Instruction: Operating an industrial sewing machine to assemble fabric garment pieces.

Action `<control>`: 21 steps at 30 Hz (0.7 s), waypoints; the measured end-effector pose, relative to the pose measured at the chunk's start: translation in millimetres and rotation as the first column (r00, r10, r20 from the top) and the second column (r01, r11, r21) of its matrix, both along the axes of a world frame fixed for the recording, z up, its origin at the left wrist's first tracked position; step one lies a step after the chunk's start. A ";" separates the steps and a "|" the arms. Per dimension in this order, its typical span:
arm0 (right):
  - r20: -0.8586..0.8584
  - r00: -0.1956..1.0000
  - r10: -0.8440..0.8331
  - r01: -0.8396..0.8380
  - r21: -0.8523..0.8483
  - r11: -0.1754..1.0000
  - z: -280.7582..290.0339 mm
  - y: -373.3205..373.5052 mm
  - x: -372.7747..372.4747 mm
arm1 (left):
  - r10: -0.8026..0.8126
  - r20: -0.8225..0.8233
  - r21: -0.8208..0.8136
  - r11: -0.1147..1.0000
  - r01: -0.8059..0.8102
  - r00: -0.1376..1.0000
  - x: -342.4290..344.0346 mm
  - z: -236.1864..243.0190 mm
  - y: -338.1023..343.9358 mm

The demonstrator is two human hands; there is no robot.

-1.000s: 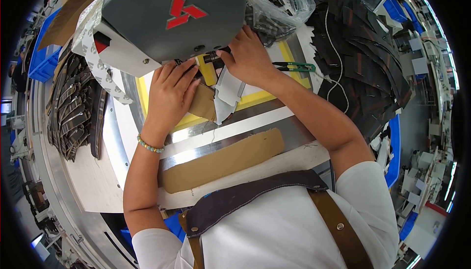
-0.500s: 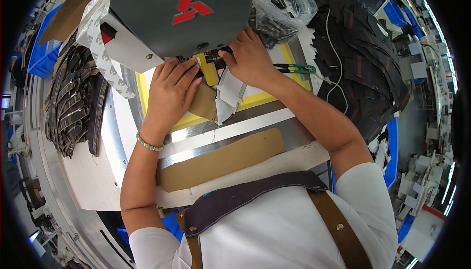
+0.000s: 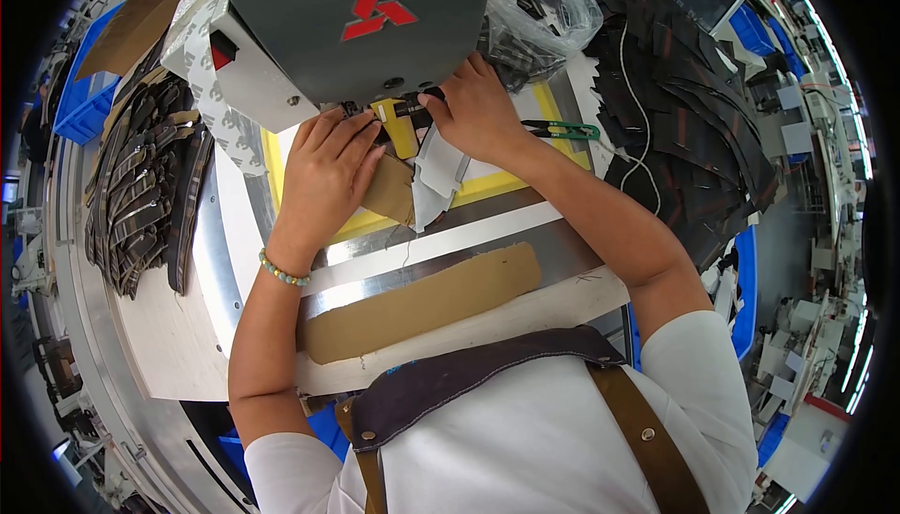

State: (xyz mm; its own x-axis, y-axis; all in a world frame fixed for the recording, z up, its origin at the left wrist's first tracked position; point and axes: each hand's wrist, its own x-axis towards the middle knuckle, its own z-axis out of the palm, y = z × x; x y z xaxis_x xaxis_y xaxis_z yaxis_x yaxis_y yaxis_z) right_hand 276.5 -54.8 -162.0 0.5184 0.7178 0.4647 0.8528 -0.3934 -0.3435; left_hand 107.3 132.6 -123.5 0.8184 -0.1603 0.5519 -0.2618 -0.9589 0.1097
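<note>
My left hand (image 3: 325, 165) lies with fingers stretched forward under the front edge of a grey sewing machine head (image 3: 352, 27). Its fingertips rest beside a yellow block (image 3: 397, 130) on the work surface. On the block's other side, my right hand (image 3: 480, 116) is bent round, its thumb against a dark strip (image 3: 412, 107). The machine hides part of the strip and some of the right fingertips. Just below the block, a brown cardboard piece (image 3: 390, 192) and folded white paper (image 3: 438, 177) lie between my hands. A green-handled snipper (image 3: 567, 130) sits by my right wrist.
Dark strips (image 3: 141, 195) are heaped at the left, and dark fabric pieces (image 3: 675, 92) are piled at the right under a white cord. A clear plastic bag (image 3: 548, 8) stands behind my right hand. A long cardboard piece (image 3: 427, 303) lies along the near edge.
The whole view has shifted slightly, and the machine head appears a little further right and higher. Both hands keep nearly the same place beside the yellow block.
</note>
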 end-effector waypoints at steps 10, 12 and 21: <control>0.007 1.000 -0.004 0.004 0.002 1.000 -0.2 1.8 1.9 | 0.009 0.000 0.003 1.000 -0.009 1.000 -1.0 -1.8 0.8; 0.007 1.000 -0.009 0.009 -0.002 1.000 0.1 2.0 1.9 | 0.013 0.001 0.014 1.000 -0.013 1.000 -1.0 -1.1 0.7; -0.044 0.999 -0.027 0.027 0.001 1.000 -2.2 3.2 7.0 | 0.018 0.003 0.008 1.000 -0.018 1.000 -1.1 -1.2 0.5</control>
State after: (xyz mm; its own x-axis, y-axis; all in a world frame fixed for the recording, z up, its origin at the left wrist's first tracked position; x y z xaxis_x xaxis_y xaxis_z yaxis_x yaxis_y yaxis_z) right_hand 283.5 -51.6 -164.2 0.5576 0.7025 0.4422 0.8259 -0.4159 -0.3807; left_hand 106.2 133.1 -124.7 0.8196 -0.1506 0.5527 -0.2452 -0.9642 0.1008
